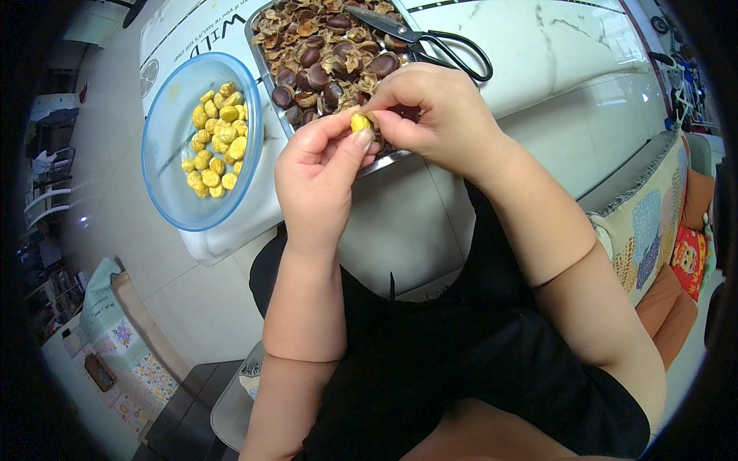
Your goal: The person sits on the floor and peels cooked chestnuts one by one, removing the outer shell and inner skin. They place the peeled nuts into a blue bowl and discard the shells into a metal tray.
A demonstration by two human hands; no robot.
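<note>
A yellow chestnut (360,122) is pinched between the thumb and forefinger of my left hand (319,165), over the near edge of a metal tray (270,84). Thumb and forefinger of my right hand (430,107) close on the same chestnut from the right, at what looks like a bit of brown skin. Brown chestnuts (317,76) and loose shells fill the tray. To the left, a clear blue bowl (163,157) holds several peeled yellow chestnuts (219,146). Black-handled scissors (430,46) lie across the tray's far right corner, their blades on the shells.
Tray and bowl rest on a white marble-patterned table (538,46) with printed lettering at the left. My lap is below the near edge. A sofa with a patterned cover (638,230) and cushions (696,200) is at the right. Tiled floor (184,300) shows at the left.
</note>
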